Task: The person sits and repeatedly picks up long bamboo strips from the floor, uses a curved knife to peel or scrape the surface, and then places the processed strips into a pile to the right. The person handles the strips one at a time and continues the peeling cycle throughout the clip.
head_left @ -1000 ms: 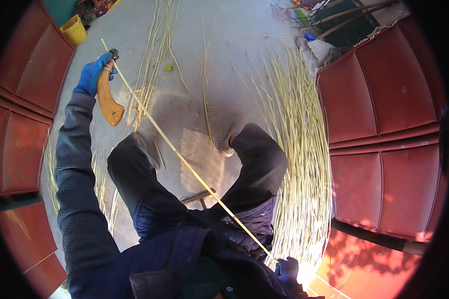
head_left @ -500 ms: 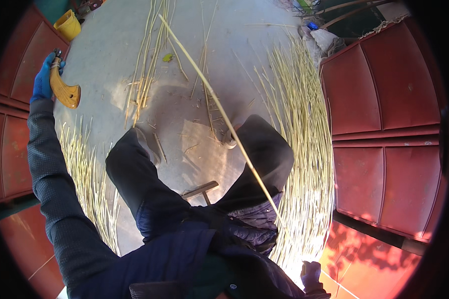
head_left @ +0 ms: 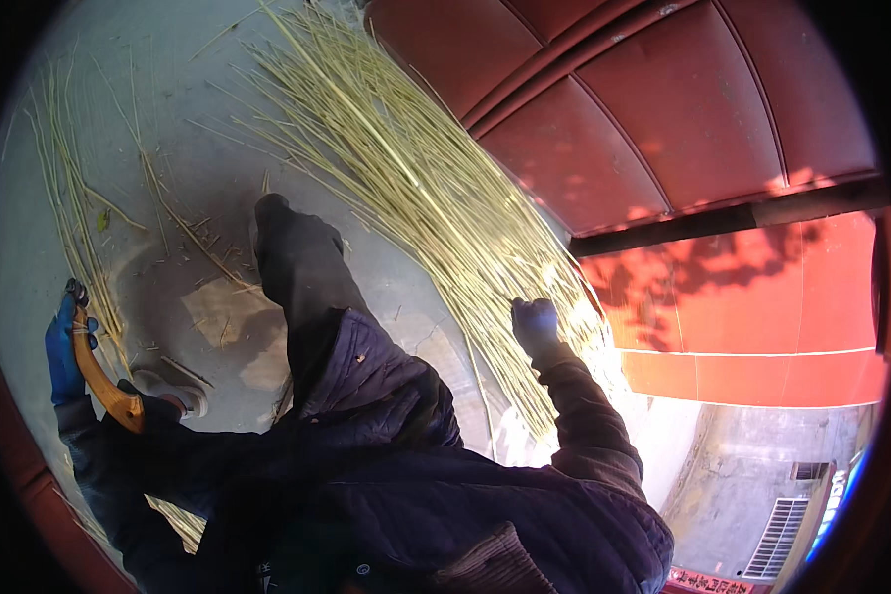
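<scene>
My left hand [head_left: 64, 348], in a blue glove, is closed around a curved wooden tool [head_left: 111, 392] with cord wound near its dark upper end. What kind of tool it is, I cannot make out. At the right, my gloved right hand [head_left: 535, 325] is closed in a fist over the edge of a large spread of pale stalks [head_left: 436, 213]. One long, lighter stalk [head_left: 371, 130] runs from the far edge across the others and lines up with this fist, which appears to grip its near end. The fingers hide the grip itself.
Thinner stalks [head_left: 67, 213] and broken bits lie on the grey floor [head_left: 203, 59] at the left. My bent leg [head_left: 307, 262] stands between them and the large spread. Red metal panels [head_left: 683, 99] border the right side, with a barred window [head_left: 777, 538] beyond.
My view has swung to the right. The right hand, earlier low at the edge, now shows with its forearm above the stalks. The long stalk has swept over the spread; the tool stays in my left hand.
</scene>
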A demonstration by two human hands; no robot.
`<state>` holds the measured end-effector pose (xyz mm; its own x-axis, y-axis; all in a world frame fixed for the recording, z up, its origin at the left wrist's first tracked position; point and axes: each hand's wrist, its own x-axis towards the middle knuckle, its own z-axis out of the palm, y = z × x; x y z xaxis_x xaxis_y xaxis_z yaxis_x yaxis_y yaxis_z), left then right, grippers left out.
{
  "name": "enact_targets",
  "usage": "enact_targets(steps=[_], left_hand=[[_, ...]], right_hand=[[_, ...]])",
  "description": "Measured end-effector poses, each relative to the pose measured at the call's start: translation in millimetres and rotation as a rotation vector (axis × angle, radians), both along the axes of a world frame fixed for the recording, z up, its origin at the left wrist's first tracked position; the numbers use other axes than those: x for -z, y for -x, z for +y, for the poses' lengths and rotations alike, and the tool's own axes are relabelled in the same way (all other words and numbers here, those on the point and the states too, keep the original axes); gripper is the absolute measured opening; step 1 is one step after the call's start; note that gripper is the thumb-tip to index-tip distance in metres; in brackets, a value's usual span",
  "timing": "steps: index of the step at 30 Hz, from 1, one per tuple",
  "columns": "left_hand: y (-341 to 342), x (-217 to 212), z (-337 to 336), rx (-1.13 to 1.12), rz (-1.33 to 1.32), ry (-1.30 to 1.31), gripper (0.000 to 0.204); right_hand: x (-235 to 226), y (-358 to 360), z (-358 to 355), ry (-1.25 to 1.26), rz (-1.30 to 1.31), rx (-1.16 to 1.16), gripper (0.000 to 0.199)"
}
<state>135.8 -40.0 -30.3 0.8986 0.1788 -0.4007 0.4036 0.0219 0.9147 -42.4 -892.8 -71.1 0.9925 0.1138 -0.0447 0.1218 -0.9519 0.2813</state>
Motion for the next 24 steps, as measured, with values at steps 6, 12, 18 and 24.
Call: enact_targets(steps=[6,12,18,24], left_hand=[[10.3,69.0,-12.6,-0.002,0.146,0.126,0.043],[7.8,101.2,30.6,-0.001,0.239,0.022,0.04],[2.3,113.7,39.1,0.003,0.28,0.025,0.039],[32.9,69.8,7.3,0.173,0.128,-0.039,0.046]], right_hand=[[83.7,0.1,-22.4,0.111,0.026,0.371,0.008],[119.7,-3.1,-23.7,0.092,0.35,0.817,0.024],[126.1,-8.9,-38.6,0.102,0.482,0.891,0.025],[92.0,-67.5,-51.5,0.37,0.557,0.796,0.041]])
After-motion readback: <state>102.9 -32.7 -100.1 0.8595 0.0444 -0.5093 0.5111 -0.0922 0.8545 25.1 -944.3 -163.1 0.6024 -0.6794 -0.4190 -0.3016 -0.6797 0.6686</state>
